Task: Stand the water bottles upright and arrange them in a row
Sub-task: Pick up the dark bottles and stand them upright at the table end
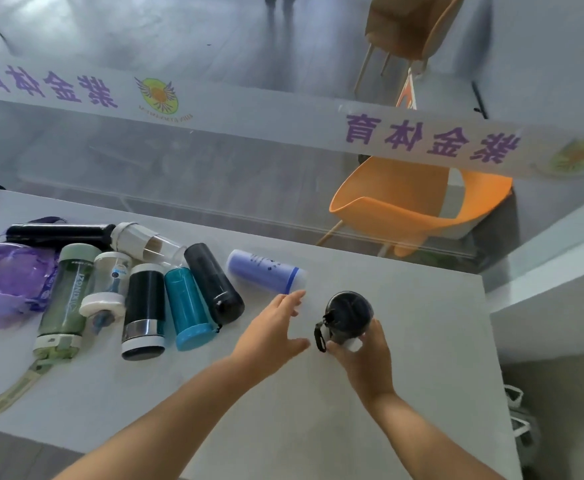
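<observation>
While R hand (363,355) grips the upright dark bottle (349,315) w/ black strap, L hand (273,330) hovers open, empty. Other bottles (145,306) lie flat on table (318,410): teal, green, black, lilac.

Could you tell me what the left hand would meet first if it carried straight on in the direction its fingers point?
Most likely the lavender bottle lying on its side on the table. The left hand is open, its fingers almost at the bottle's white end, though height above the table is unclear.
</observation>
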`<state>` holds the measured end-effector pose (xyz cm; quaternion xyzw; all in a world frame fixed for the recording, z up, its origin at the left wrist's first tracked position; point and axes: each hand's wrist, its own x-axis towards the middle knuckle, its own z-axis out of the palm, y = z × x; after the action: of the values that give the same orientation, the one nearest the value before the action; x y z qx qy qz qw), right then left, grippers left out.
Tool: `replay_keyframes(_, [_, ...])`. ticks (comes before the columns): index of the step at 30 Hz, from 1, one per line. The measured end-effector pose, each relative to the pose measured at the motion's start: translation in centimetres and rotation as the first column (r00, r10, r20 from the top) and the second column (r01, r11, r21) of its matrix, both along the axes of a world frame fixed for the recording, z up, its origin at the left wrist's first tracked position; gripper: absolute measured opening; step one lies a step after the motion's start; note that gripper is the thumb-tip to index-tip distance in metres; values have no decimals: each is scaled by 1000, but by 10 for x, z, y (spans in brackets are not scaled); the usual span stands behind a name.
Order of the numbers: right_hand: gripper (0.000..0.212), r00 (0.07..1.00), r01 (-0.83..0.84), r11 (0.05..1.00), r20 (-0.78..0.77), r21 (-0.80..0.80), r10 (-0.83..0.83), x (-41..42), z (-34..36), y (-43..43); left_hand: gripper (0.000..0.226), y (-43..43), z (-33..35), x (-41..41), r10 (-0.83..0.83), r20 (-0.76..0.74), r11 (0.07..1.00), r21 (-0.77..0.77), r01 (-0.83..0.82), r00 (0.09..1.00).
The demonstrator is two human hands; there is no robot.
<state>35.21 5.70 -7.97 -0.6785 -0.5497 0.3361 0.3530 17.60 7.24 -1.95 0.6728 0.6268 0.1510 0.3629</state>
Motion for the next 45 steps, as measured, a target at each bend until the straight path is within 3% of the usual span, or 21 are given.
replay_keyframes(5, [62,995,51,998,-88,-42,-55,11,-2,-2,75,5,-5,-4,28,-70,1000,10,-27,997])
replay_keyframes(12, [59,997,25,996,-76,-87,-32,14,-7,-12,71,33,-26,-23,1,-278,996,86,24,960])
replay_keyframes(17, [84,1000,14,999,-12,-37,-15,25,2,-25,68,73,-36,-26,-127,-393,969,146,198,911])
replay_keyframes(21, [96,990,-20,997,139,81,9,24,23,-23,70,101,-55,-26,-285,-544,912,100,398,789])
replay_keyframes(27, [79,857,-203,960,509,194,78,14,50,-4,67,120,-74,-27,-357,-702,829,66,555,617])
replay_keyframes(29, [74,817,-229,954,570,191,82,12,49,0,61,123,-73,-27,-346,-675,818,124,562,652])
replay_keyframes(31, [71,819,-233,952,568,196,83,11,47,4,63,122,-70,-26,-310,-595,808,247,536,741])
replay_keyframes(35, [73,860,-161,964,509,213,31,13,47,9,66,111,-46,-16,-214,-251,866,398,302,944])
replay_keyframes(40, [70,890,-53,976,453,212,-50,21,49,24,73,95,-25,0,-71,32,959,278,59,997])
replay_keyframes(45, [68,890,-17,980,449,199,-76,22,50,32,78,78,-29,7,-13,110,982,191,-8,994])
